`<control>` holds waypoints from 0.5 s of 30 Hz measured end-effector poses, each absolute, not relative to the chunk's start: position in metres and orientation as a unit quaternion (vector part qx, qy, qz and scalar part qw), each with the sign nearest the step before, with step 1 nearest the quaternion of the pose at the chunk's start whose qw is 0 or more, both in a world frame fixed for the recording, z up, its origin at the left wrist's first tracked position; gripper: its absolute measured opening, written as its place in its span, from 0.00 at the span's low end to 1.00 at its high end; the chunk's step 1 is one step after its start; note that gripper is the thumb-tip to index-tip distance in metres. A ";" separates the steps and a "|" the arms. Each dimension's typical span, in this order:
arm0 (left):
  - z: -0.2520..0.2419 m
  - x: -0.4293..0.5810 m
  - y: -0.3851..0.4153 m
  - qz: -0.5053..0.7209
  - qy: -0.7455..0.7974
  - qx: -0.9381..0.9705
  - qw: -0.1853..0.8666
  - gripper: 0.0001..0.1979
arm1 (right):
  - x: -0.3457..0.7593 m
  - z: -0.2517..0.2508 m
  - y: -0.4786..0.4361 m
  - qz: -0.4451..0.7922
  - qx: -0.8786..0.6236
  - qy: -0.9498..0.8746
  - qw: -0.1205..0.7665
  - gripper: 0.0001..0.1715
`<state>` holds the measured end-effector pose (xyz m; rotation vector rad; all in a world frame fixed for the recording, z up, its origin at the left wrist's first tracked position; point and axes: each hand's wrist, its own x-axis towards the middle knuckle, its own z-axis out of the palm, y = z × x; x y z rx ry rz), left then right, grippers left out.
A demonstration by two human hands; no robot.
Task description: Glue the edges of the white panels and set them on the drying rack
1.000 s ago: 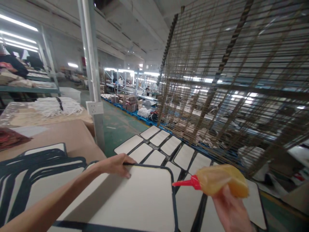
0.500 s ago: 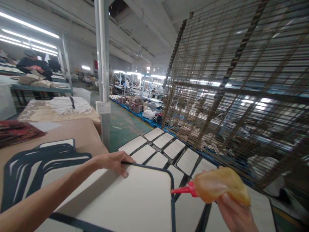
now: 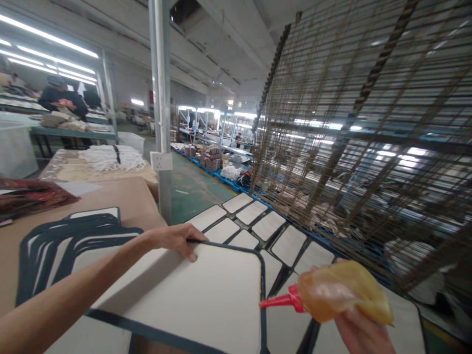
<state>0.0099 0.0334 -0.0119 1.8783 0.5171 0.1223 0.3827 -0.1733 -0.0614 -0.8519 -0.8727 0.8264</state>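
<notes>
My left hand grips the far edge of a white board with a dark blue border, thumb on top, holding it out flat in front of me. My right hand is wrapped round a soft amber glue bottle. Its red nozzle points left and sits at the board's right edge. Under my left arm a fanned stack of similar bordered boards lies on the brown table.
Several white boards lie in rows on a low rack below. A tall wire drying rack fills the right side. A steel post with a socket box stands ahead. A person works at a far bench, with white cords on a table.
The view has swung slightly left and down. The bottle has dropped a little and its nozzle has come to the board's right edge. My left hand keeps its grip.
</notes>
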 end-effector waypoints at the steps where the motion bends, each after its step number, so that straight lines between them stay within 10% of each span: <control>1: -0.012 0.010 0.034 0.051 0.221 0.794 0.564 0.22 | 0.386 -0.064 -0.174 0.385 -0.387 -0.403 0.735 0.28; 15: -0.010 0.003 0.031 0.069 0.241 0.792 0.557 0.24 | 0.342 -0.037 -0.194 0.372 -0.452 -0.299 0.754 0.38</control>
